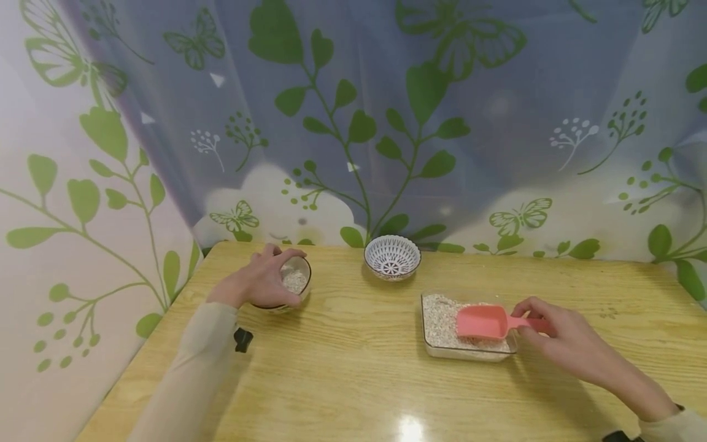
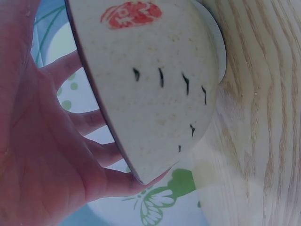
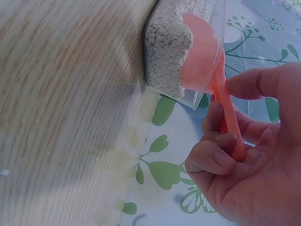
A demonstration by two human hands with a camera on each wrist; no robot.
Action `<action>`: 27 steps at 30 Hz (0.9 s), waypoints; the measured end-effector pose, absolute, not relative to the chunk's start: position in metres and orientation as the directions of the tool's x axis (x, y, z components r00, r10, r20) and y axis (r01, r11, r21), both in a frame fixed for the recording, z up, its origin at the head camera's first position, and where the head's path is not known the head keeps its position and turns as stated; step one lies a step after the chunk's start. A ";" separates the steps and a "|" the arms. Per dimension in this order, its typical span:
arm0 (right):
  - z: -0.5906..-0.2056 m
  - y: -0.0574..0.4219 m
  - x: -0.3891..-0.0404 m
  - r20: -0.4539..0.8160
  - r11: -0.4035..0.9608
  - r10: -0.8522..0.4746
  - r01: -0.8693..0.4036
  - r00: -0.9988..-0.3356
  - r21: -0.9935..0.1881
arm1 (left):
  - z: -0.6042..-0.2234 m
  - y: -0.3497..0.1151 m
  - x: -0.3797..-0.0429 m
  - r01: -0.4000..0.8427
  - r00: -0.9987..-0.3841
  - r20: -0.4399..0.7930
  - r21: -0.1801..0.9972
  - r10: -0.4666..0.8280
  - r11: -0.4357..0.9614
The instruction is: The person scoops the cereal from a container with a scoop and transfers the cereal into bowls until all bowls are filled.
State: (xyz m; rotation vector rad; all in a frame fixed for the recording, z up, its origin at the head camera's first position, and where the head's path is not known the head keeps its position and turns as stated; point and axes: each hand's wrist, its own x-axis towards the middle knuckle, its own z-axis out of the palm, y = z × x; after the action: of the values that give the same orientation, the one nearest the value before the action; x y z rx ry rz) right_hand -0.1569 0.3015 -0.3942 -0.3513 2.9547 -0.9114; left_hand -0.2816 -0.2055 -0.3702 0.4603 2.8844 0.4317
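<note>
My left hand (image 1: pixel 259 277) spans the mouth of a cream ceramic bowl (image 2: pixel 155 103) and grips its dark rim, thumb on the near side and fingers on the far side. The bowl stands at the table's left and has some rice (image 1: pixel 294 281) inside. Over at the right, my right hand (image 1: pixel 574 337) holds a pink scoop (image 1: pixel 482 321) by its handle, fingers curled around it. The scoop's head lies in the rice of a clear rectangular container (image 1: pixel 469 354) with a dark rim. In the right wrist view, rice grains (image 3: pixel 167 52) lie against the scoop.
A patterned white-and-dark bowl (image 1: pixel 392 256) stands at the back middle of the wooden table (image 1: pixel 342 380), between the other bowl and the container. Behind the table hangs a leaf-and-butterfly printed cloth (image 1: pixel 353 123), which also covers the left side.
</note>
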 end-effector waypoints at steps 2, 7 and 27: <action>-0.395 0.301 -0.156 0.034 0.803 -0.221 -0.202 -0.975 -0.561 | -0.371 -0.205 -0.282 0.270 -0.935 -0.142 0.313 0.326 0.911; -0.395 0.301 -0.156 0.034 0.806 -0.222 -0.203 -0.974 -0.556 | -0.373 -0.205 -0.281 0.273 -0.936 -0.139 0.291 0.323 0.917; -0.393 0.299 -0.156 0.039 0.806 -0.217 -0.202 -0.975 -0.556 | -0.365 -0.194 -0.275 0.299 -0.936 -0.116 0.235 0.332 0.925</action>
State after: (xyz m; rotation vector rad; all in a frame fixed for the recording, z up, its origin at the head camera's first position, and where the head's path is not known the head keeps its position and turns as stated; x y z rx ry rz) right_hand -0.1557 0.2990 -0.3934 -0.3438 2.9603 -0.9064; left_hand -0.2751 -0.1937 -0.3651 0.4830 2.9305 0.3217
